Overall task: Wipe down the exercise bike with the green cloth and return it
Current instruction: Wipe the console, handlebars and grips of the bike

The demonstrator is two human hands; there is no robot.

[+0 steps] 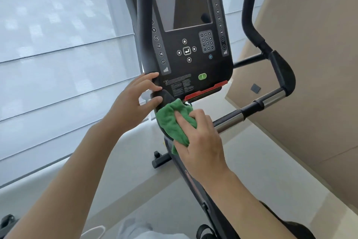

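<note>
The exercise bike's black console (pixel 186 31) fills the upper middle, with a dark screen, keypad and a green button. My right hand (pixel 199 142) grips the bunched green cloth (pixel 172 120) and presses it on the bike's black handlebar pad just below the console's lower left corner. My left hand (pixel 133 101) is at the left handlebar (pixel 144 29) where it bends, fingers curled partly around the black grip beside the console. The right handlebar (pixel 271 58) with chrome sections stands free.
A window with pale blinds (pixel 58 45) runs along the left. A beige wall (pixel 310 64) rises on the right. The bike's frame (pixel 193 180) and front foot (pixel 160 161) stand on a light floor below. My legs show at the bottom edge.
</note>
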